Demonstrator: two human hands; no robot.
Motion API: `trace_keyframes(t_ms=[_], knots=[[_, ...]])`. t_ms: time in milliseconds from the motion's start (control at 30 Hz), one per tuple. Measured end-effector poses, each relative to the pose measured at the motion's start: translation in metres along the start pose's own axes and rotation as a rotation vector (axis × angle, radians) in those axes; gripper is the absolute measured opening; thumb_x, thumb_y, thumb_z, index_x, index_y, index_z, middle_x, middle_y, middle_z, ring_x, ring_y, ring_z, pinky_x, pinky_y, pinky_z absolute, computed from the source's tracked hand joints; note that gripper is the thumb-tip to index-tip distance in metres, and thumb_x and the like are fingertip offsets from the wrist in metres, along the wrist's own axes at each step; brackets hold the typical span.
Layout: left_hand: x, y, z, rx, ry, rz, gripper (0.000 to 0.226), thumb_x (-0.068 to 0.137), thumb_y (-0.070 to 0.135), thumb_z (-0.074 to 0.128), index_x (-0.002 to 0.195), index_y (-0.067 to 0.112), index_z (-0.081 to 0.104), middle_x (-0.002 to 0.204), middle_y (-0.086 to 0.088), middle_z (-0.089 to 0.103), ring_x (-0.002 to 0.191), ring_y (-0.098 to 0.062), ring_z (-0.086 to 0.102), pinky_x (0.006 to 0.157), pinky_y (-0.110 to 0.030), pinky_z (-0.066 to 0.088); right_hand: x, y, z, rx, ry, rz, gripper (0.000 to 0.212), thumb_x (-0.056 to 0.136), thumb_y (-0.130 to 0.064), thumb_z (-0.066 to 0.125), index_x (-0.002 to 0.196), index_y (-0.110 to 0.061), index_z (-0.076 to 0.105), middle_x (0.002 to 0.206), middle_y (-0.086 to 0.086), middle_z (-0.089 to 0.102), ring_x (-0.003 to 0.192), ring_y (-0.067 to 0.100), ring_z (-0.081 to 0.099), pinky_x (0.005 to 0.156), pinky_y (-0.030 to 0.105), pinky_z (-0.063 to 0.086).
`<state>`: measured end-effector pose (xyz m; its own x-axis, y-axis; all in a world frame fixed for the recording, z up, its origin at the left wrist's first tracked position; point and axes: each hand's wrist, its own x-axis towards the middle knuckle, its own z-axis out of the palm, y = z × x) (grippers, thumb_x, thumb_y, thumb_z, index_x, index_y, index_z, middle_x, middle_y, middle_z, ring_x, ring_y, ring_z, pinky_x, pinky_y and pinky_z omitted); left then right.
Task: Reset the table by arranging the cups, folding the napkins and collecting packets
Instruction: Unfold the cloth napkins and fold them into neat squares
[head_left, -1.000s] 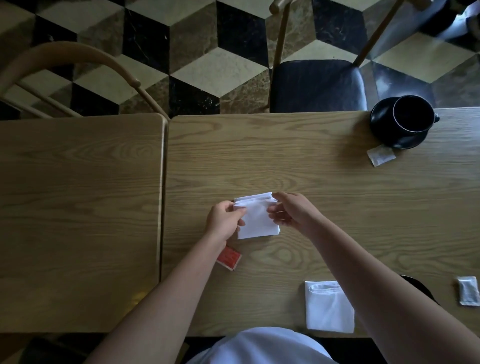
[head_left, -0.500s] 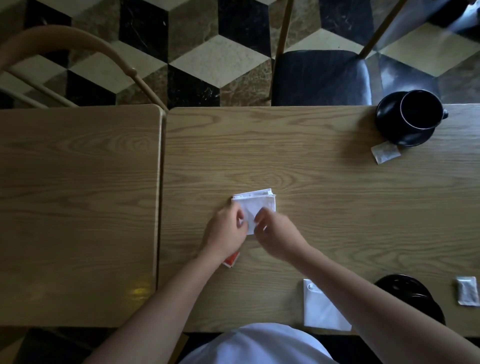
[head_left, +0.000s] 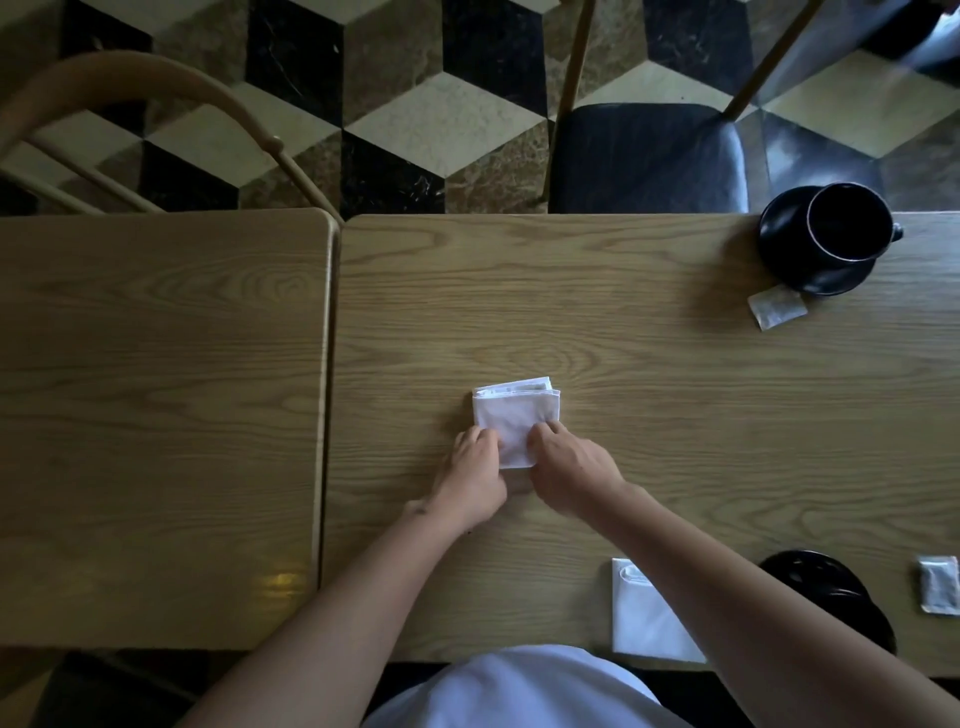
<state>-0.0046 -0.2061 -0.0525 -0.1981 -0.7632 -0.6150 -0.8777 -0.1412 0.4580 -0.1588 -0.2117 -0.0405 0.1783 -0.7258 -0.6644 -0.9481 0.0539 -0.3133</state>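
Note:
A white napkin (head_left: 515, 415), folded into a small square, lies flat in the middle of the right-hand wooden table (head_left: 649, 395). My left hand (head_left: 475, 475) presses its near left corner and my right hand (head_left: 569, 470) presses its near right corner, fingers flat on the cloth. A second folded white napkin (head_left: 641, 616) lies at the near edge, partly under my right forearm. A black cup on a black saucer (head_left: 826, 236) stands at the far right with a pale packet (head_left: 777, 306) beside it. Another black cup (head_left: 831, 587) shows near my right arm, with a pale packet (head_left: 939, 592) to its right.
A second wooden table (head_left: 156, 415) butts against the left side with a narrow gap between. A curved wooden chair back (head_left: 156, 88) stands beyond it, and a dark-seated chair (head_left: 649, 156) stands beyond the right-hand table. The floor is chequered tile.
The napkin went from held up between my fingers to lying flat under both hands. My hands slid to its near edge. The red packet near my left wrist is now hidden.

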Motion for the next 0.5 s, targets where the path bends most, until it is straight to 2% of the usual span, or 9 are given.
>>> trace_keyframes(t_ms=[67, 133, 200, 267, 333, 367, 433, 500], knots=[[0.002, 0.003, 0.002, -0.038, 0.033, -0.026, 0.034, 0.086, 0.008, 0.053, 0.12, 0.005, 0.057, 0.127, -0.015, 0.054, 0.123, -0.031, 0.047, 0.104, -0.035, 0.038, -0.001, 0.004, 0.001, 0.016, -0.01, -0.021, 0.028, 0.089, -0.018, 0.047, 0.116, -0.017, 0.052, 0.125, 0.003, 0.054, 0.102, 0.038, 0.066, 0.07, 0.038, 0.045], [0.001, 0.007, 0.002, -0.141, 0.114, -0.09, 0.025, 0.085, 0.01, 0.058, 0.109, 0.003, 0.063, 0.117, -0.015, 0.056, 0.112, -0.031, 0.055, 0.096, -0.033, 0.041, -0.003, 0.007, 0.001, 0.114, 0.023, -0.013, 0.028, 0.089, -0.023, 0.053, 0.117, -0.018, 0.055, 0.124, 0.003, 0.054, 0.101, 0.036, 0.065, 0.073, 0.039, 0.05], [0.002, 0.011, -0.001, -0.278, 0.28, -0.211, 0.018, 0.083, 0.013, 0.063, 0.1, 0.007, 0.062, 0.106, -0.01, 0.056, 0.098, -0.027, 0.057, 0.085, -0.034, 0.044, -0.004, 0.014, 0.001, 0.282, 0.201, 0.06, 0.027, 0.088, -0.027, 0.059, 0.113, -0.017, 0.057, 0.118, 0.004, 0.053, 0.094, 0.034, 0.064, 0.075, 0.039, 0.051], [0.004, 0.013, -0.007, -0.49, 0.428, -0.374, 0.021, 0.08, 0.014, 0.067, 0.095, 0.013, 0.054, 0.092, -0.002, 0.056, 0.087, -0.025, 0.057, 0.074, -0.035, 0.045, -0.003, 0.02, -0.003, 0.463, 0.34, 0.202, 0.022, 0.087, -0.029, 0.064, 0.101, -0.015, 0.053, 0.108, 0.004, 0.056, 0.09, 0.03, 0.06, 0.068, 0.035, 0.045], [0.01, 0.017, -0.013, -0.799, 0.406, -0.518, 0.031, 0.077, 0.015, 0.072, 0.099, 0.012, 0.051, 0.084, 0.002, 0.058, 0.077, -0.021, 0.059, 0.063, -0.029, 0.045, 0.001, 0.02, -0.008, 0.628, 0.294, 0.324, 0.028, 0.083, -0.034, 0.069, 0.093, -0.016, 0.05, 0.099, 0.004, 0.062, 0.089, 0.025, 0.061, 0.061, 0.032, 0.039], [0.013, 0.019, -0.014, -0.919, 0.361, -0.555, 0.035, 0.077, 0.018, 0.076, 0.102, 0.01, 0.053, 0.084, 0.002, 0.061, 0.074, -0.016, 0.059, 0.06, -0.025, 0.043, 0.003, 0.019, -0.011, 0.673, 0.241, 0.368, 0.034, 0.081, -0.038, 0.072, 0.095, -0.015, 0.052, 0.095, 0.002, 0.064, 0.088, 0.023, 0.062, 0.061, 0.031, 0.039], [0.018, 0.02, -0.014, -1.024, 0.242, -0.567, 0.037, 0.076, 0.025, 0.081, 0.102, 0.008, 0.061, 0.09, -0.002, 0.067, 0.074, -0.012, 0.062, 0.059, -0.023, 0.044, 0.006, 0.014, -0.018, 0.724, 0.14, 0.41, 0.044, 0.079, -0.045, 0.075, 0.096, -0.007, 0.062, 0.084, 0.0, 0.065, 0.079, 0.02, 0.062, 0.061, 0.03, 0.04], [0.018, 0.02, -0.015, -1.077, 0.147, -0.545, 0.033, 0.079, 0.027, 0.079, 0.099, 0.005, 0.065, 0.094, -0.01, 0.071, 0.078, -0.02, 0.064, 0.066, -0.028, 0.048, 0.003, 0.012, -0.025, 0.836, 0.059, 0.403, 0.038, 0.079, -0.043, 0.077, 0.08, -0.006, 0.071, 0.067, 0.0, 0.062, 0.065, 0.017, 0.058, 0.058, 0.027, 0.04]])
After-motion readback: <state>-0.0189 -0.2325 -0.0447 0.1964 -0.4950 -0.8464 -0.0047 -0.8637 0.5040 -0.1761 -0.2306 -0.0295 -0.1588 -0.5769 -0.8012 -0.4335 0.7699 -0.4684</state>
